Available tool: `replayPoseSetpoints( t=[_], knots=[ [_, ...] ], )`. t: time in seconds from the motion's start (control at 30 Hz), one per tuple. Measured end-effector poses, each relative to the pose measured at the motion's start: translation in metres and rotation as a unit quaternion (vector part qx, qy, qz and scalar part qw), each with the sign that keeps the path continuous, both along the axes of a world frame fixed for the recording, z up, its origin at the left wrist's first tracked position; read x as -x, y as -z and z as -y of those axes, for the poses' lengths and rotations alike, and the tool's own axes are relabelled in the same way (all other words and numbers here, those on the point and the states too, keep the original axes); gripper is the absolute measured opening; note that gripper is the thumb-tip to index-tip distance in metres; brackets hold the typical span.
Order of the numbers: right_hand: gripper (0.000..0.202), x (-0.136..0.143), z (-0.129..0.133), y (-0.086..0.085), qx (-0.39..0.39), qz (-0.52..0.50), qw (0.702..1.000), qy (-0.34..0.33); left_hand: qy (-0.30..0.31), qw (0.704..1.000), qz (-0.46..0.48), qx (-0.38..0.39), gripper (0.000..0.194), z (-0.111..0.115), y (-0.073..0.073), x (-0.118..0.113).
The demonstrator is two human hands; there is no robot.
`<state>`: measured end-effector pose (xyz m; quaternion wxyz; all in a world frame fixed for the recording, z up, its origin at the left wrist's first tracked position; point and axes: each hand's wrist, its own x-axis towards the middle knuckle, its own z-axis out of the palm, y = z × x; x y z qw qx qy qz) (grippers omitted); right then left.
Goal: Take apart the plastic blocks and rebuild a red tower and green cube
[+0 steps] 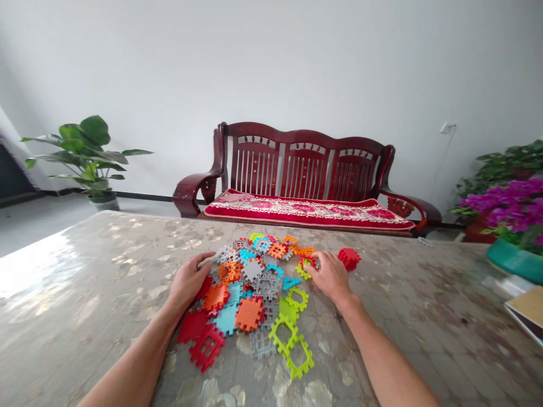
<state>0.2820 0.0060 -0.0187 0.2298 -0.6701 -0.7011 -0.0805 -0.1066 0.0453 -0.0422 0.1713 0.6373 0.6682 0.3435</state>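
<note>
A loose pile of interlocking plastic building tiles lies on the table, in red, orange, blue, grey and green. My left hand (pixel 192 281) rests at the pile's left edge, its fingers apart against the grey and red tiles. At the right edge, my right hand (pixel 331 275) has thumb and forefinger spread beside a small green tile (pixel 302 270). Closer to me are a red window tile (pixel 207 346), an orange tile (pixel 249 314) and a green frame tile (pixel 299 370). A red stack of tiles (pixel 349 259) stands apart, just beyond my right hand.
The table (pixel 106 305) has a shiny patterned cover. Behind it stands a dark wooden bench (pixel 303 169) with a red floral seat cover (pixel 297 209). A potted plant (pixel 87 152) is at left; purple flowers (pixel 504 206) and a box-like object (pixel 528 311) are at right.
</note>
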Motion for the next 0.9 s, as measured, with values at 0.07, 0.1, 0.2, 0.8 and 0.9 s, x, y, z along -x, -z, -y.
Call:
replayPoseSetpoints(
  t=[0.07,0.1,0.2,0.8,0.9],
  knots=[
    [0.041,0.01,0.003,0.0,0.01,0.034,0.999,0.031,0.004,1.0,-0.023,-0.018,0.051,0.0,0.0,-0.001],
    [0.044,0.014,0.003,-0.001,0.014,0.049,0.998,0.042,0.012,0.999,-0.037,-0.021,0.054,0.001,0.0,-0.002],
    [0.045,0.025,0.005,-0.002,0.02,0.075,0.995,0.067,0.04,0.996,-0.081,0.002,0.06,0.002,0.002,-0.008],
    [0.03,0.034,0.004,0.001,0.015,0.064,0.996,0.067,0.076,0.994,-0.077,-0.005,0.059,-0.003,0.002,-0.057],
    [0.035,0.035,0.003,0.001,0.007,0.066,0.996,0.061,0.108,0.994,-0.013,-0.032,0.06,-0.001,-0.002,-0.062]
  ],
)
